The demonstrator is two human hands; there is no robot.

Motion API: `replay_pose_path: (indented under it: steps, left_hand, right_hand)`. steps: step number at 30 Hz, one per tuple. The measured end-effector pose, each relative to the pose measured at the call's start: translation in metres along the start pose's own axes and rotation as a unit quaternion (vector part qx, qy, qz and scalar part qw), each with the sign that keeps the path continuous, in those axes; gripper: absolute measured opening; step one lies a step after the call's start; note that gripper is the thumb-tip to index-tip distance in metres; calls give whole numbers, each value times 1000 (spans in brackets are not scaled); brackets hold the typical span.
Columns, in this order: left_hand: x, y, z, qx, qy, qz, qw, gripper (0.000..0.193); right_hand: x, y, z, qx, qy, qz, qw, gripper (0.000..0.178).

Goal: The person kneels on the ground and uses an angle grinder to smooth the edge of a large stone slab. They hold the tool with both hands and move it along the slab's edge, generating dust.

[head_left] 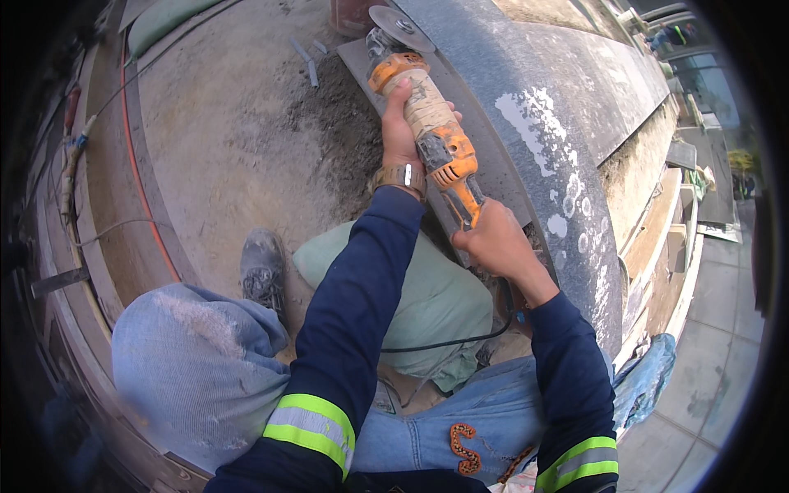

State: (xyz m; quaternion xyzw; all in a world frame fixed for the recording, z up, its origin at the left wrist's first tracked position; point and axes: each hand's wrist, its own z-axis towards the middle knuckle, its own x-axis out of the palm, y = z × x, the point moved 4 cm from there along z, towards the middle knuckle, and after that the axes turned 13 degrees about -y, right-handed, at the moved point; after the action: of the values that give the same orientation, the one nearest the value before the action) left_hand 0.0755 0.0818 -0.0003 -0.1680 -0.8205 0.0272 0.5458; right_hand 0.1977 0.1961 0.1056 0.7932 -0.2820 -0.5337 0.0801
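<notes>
An orange and grey angle grinder (436,135), its body wrapped in tan tape, lies slantwise between my two hands. My left hand (400,131) is closed round the taped body from the left, thumb on top. Around the rear handle my right hand (497,240) is wrapped. At the far end sits a round grey disc (402,29), next to the upper edge of the grey stone slab (542,123). Whether the disc touches the stone or spins, I cannot tell. A black cord (444,343) runs below the right hand.
A pale green sack (427,304) lies under my forearms. Dark grit (349,131) and small grey strips (307,64) lie left of the grinder. An orange hose (136,164) and boards run along the left. Wooden planks (657,218) and paving (719,329) are at right.
</notes>
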Motion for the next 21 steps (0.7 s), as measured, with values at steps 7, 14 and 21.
replay_pose_path:
  steps: [7, 14, 21]
  left_hand:
    - [1, -4, 7, 4, -4, 10, 1000, 71]
    - [-1, -2, 7, 3, 6, 2, 1000, 71]
    - [4, 2, -2, -8, -2, -22, 1000, 59]
  right_hand:
    - [8, -12, 15, -70, -48, -19, 996, 25]
    - [7, -12, 13, -61, -41, -24, 997, 27]
    - [2, -10, 5, -6, 3, -1, 1000, 32]
